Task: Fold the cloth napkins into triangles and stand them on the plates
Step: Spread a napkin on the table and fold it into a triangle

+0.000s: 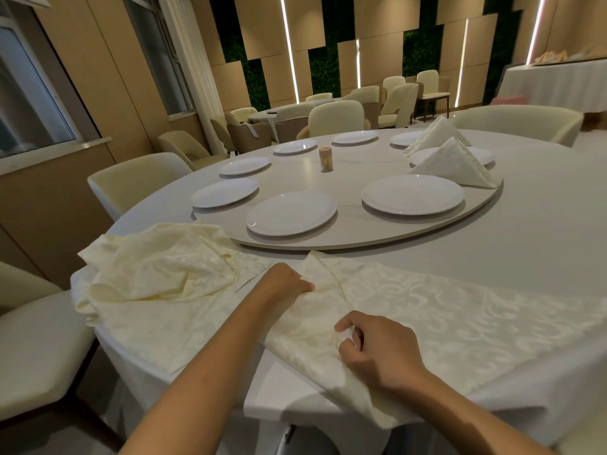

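Observation:
A cream patterned napkin (427, 310) lies spread along the near table edge, its left end hanging over the rim. My left hand (284, 282) pinches its upper left part. My right hand (377, 349) pinches a fold of the same napkin lower down. A heap of loose cream napkins (154, 267) lies to the left. Two folded triangle napkins (455, 165) (435, 133) stand on plates at the far right of the turntable. Bare white plates (290, 213) (412, 194) sit nearest me on the turntable (328, 241).
More bare plates (225, 192) ring the turntable, with a toothpick holder (326, 158) near its middle. Cream chairs (131, 182) (36, 349) surround the round table. Further tables and chairs stand at the back of the room.

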Motion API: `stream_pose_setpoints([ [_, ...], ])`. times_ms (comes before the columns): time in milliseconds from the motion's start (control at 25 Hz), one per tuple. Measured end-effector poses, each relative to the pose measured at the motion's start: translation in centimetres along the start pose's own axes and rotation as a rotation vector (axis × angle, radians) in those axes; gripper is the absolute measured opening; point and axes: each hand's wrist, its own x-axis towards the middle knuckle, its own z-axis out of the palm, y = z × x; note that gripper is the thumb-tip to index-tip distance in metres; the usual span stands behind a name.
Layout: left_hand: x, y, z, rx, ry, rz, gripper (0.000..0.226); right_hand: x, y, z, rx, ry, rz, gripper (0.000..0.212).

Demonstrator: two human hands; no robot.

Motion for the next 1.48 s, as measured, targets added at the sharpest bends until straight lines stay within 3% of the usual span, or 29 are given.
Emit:
stream_pose_setpoints([
  [120, 0.0, 0.4, 0.0, 0.073, -0.052, 0.024, 0.024, -0.1, 0.0, 0.0, 0.003, 0.004, -0.005, 0.022],
  [320, -0.4, -0.4, 1.3, -0.041, 0.110, 0.153, 0.009, 0.0, 0.1, 0.0, 0.012, -0.002, -0.002, 0.023],
  [440, -0.5, -0.8, -0.1, -0.191, 0.208, 0.164, 0.011, -0.3, 0.2, -0.3, 0.069, 0.011, -0.015, 0.020],
  [560, 0.0, -1.7, -0.7, -0.227, 0.257, 0.135, 0.031, 0.0, 0.1, -0.6, 0.067, -0.032, -0.014, 0.017],
  [720, 0.8, -2.1, 0.7, -0.105, 0.257, 0.151, 0.041, 1.6, 0.0, -0.9, 0.045, -0.132, 0.055, 0.013],
  [960, 1.9, -2.2, 2.5, 0.041, 0.308, 0.243, 0.035, 0.7, 0.0, -0.4, -0.023, -0.083, 0.026, 0.019],
  [1160, 2.2, -2.7, 3.1, -0.015, 0.399, 0.203, 0.034, 0.7, -0.1, -0.1, -0.078, -0.036, 0.007, 0.024],
  [1320, 1.8, -2.4, 2.6, -0.045, 0.370, 0.189, 0.038, 1.1, 0.1, 0.1, -0.099, -0.042, 0.008, 0.026],
  [1480, -2.3, -2.0, 1.9, 0.353, 0.479, 0.348, 0.031, 1.0, 0.1, 0.4, -0.112, -0.018, 0.009, 0.027],
])
